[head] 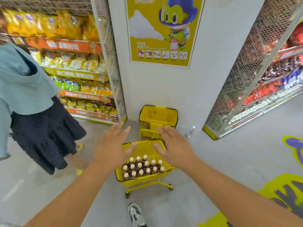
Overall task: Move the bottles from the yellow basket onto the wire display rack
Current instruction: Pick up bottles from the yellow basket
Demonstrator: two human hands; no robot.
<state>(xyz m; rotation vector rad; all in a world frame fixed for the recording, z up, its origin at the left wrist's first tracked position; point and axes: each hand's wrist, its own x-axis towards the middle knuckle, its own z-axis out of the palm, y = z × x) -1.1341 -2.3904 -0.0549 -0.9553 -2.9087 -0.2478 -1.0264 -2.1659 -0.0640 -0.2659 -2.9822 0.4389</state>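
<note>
Head view: your left hand [113,143] and right hand [173,145] hover spread, holding nothing, over the yellow basket [144,177]; every brown bottle [139,166] remains inside, none racked yet

A shop aisle is showing: snack shelves [73,63] with orange price strips are lining the left, mesh-sided racks [255,76] the right, and stacked yellow baskets [158,118] are sitting by a mascot poster [164,30]

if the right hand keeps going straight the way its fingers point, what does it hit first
Probably the stack of empty yellow baskets against the wall: the right hand points forward over the basket of bottles. Depth is unclear from this single view.
</note>
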